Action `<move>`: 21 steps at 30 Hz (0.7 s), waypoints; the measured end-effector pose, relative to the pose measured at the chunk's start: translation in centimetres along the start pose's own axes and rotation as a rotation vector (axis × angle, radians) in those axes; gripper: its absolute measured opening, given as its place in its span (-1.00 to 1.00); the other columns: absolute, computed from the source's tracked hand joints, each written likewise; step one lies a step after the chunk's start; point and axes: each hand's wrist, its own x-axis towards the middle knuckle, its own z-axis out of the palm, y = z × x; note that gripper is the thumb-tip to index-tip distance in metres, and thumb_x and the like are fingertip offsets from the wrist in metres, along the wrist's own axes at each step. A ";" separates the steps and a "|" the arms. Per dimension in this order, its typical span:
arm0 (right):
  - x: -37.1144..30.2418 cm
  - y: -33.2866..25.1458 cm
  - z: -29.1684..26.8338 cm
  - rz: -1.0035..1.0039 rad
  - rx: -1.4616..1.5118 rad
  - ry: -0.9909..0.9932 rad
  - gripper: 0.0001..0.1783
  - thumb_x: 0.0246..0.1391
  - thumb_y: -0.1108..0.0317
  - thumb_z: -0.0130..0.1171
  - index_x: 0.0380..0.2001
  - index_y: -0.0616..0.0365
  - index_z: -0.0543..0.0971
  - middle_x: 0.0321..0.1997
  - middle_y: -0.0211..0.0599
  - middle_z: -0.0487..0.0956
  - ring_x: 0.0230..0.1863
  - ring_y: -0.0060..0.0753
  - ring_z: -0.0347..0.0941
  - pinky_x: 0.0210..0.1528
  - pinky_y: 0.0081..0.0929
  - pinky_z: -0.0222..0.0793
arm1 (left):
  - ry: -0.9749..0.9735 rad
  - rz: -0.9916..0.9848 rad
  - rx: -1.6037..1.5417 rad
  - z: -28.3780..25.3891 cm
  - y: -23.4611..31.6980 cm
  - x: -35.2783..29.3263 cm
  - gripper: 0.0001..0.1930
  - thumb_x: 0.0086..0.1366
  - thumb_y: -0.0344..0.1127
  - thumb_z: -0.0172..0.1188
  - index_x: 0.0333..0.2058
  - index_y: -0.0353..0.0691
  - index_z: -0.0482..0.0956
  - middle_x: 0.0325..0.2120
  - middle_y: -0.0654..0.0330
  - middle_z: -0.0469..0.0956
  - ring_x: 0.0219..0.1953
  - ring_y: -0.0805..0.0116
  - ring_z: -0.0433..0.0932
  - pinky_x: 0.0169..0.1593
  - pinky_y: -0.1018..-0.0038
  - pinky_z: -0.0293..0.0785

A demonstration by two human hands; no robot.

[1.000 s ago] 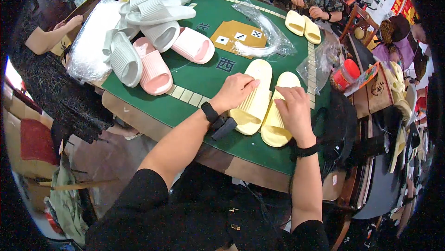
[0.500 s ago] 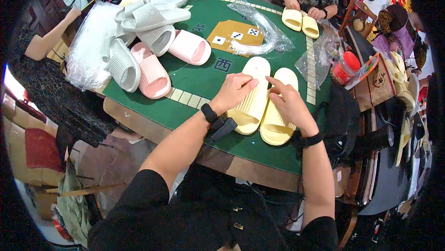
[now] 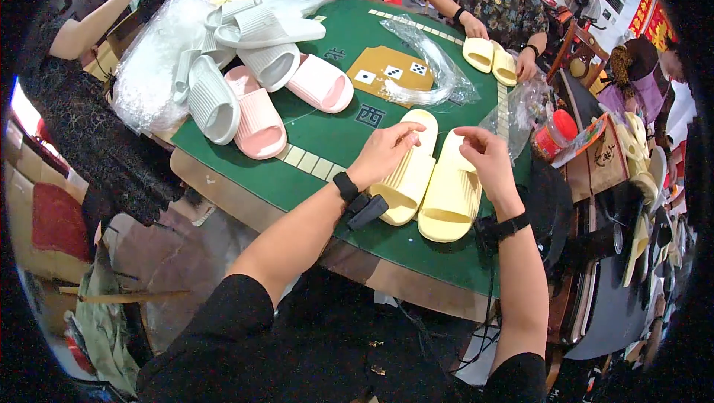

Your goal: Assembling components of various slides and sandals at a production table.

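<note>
Across the centre, table [image 3: 268, 184]: broad, green-topped, brown-edged.
Pile: ribbed grey slippers [image 3: 212, 102] and ribbed pink slippers [image 3: 260, 124], on the table's left side.
Yellow pair: two ribbed pale-yellow slippers [image 3: 450, 193], soles down, side by side at the table's near right.
Left hand [image 3: 388, 154]: loosely curled over the left yellow one; whether it grips, I cannot tell.
Right hand [image 3: 489, 161]: half open over the right one's far end, thumb apart from fingers, holding nothing.

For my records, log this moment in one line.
left hand: at left yellow slipper; right hand: at right yellow slipper; pink slippers: farther left
</note>
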 end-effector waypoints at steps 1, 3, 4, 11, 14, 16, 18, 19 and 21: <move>0.1 0.1 -0.2 0.009 -0.048 0.015 -0.73 0.03 0.58 0.15 -0.15 0.31 0.62 -0.44 -0.57 0.41 -0.42 -0.71 0.26 -0.36 -0.67 0.22 | -0.007 -0.019 0.012 0.0 0.0 0.0 -0.72 0.43 -0.28 0.02 0.03 -0.20 0.54 -0.31 0.16 0.65 -0.22 0.38 0.61 -0.10 0.44 0.50; 0.0 0.4 -0.4 0.005 -0.037 0.033 -0.79 0.04 0.57 0.14 -0.22 0.31 0.63 -0.43 -0.52 0.47 -0.41 -0.69 0.31 -0.34 -0.66 0.26 | -0.014 -0.030 0.028 -0.1 -0.1 0.1 -0.72 0.43 -0.28 0.02 0.03 -0.20 0.54 -0.31 0.15 0.66 -0.21 0.39 0.62 -0.10 0.44 0.50; 0.0 0.6 -0.5 -0.030 -0.014 0.104 -0.81 0.05 0.57 0.14 -0.24 0.31 0.63 -0.42 -0.49 0.50 -0.41 -0.68 0.34 -0.32 -0.65 0.29 | -0.027 -0.050 0.044 -0.1 -0.2 0.1 -0.71 0.42 -0.28 0.03 0.04 -0.20 0.54 -0.31 0.15 0.66 -0.20 0.40 0.62 -0.09 0.44 0.50; -0.1 3.5 0.2 -0.024 0.034 0.271 -0.84 0.04 0.57 0.13 -0.30 0.29 0.64 -0.43 -0.44 0.56 -0.42 -0.66 0.39 -0.34 -0.64 0.32 | -0.135 -0.069 -0.188 -0.7 -0.5 0.9 -0.73 0.37 -0.30 0.12 -0.03 -0.28 0.57 -0.26 0.20 0.65 -0.18 0.48 0.59 -0.08 0.46 0.50; -0.2 4.7 0.9 0.014 0.056 0.234 -0.83 0.01 0.58 0.14 -0.30 0.28 0.64 -0.46 -0.45 0.55 -0.44 -0.67 0.37 -0.35 -0.64 0.30 | -0.133 -0.066 -0.107 -0.9 0.4 0.6 -0.78 0.31 -0.31 0.21 -0.16 -0.32 0.63 -0.29 0.21 0.66 -0.23 0.50 0.59 -0.09 0.49 0.50; -0.3 4.9 1.0 -0.045 0.070 0.263 -0.83 0.00 0.58 0.14 -0.31 0.26 0.64 -0.45 -0.42 0.56 -0.44 -0.65 0.38 -0.35 -0.63 0.31 | -0.132 -0.055 0.014 -1.1 1.3 0.8 -0.79 0.29 -0.30 0.23 -0.21 -0.33 0.65 -0.33 0.19 0.66 -0.26 0.49 0.59 -0.11 0.48 0.50; -0.3 4.7 1.0 -0.115 -0.010 0.313 -0.82 -0.03 0.59 0.14 -0.33 0.22 0.64 -0.41 -0.34 0.57 -0.45 -0.55 0.41 -0.35 -0.56 0.35 | -0.085 -0.002 0.158 -0.9 2.2 1.3 -0.78 0.23 -0.28 0.28 -0.32 -0.36 0.66 -0.42 0.14 0.68 -0.33 0.47 0.61 -0.15 0.46 0.52; -0.5 4.4 0.9 -0.095 -0.126 0.277 -0.78 -0.07 0.61 0.17 -0.30 0.18 0.64 -0.35 -0.30 0.55 -0.38 -0.44 0.43 -0.32 -0.50 0.38 | -0.074 0.046 0.165 -0.7 2.7 1.4 -0.80 0.23 -0.30 0.27 -0.31 -0.35 0.65 -0.43 0.13 0.67 -0.35 0.44 0.62 -0.18 0.45 0.52; -0.7 3.5 1.0 -0.294 -0.301 0.324 -0.63 -0.12 0.56 0.29 -0.15 0.10 0.59 -0.25 -0.23 0.51 -0.16 -0.17 0.40 -0.09 -0.30 0.36 | -0.098 0.099 0.261 -0.3 3.5 1.9 -0.83 0.22 -0.33 0.28 -0.33 -0.34 0.65 -0.45 0.11 0.67 -0.38 0.38 0.63 -0.22 0.44 0.52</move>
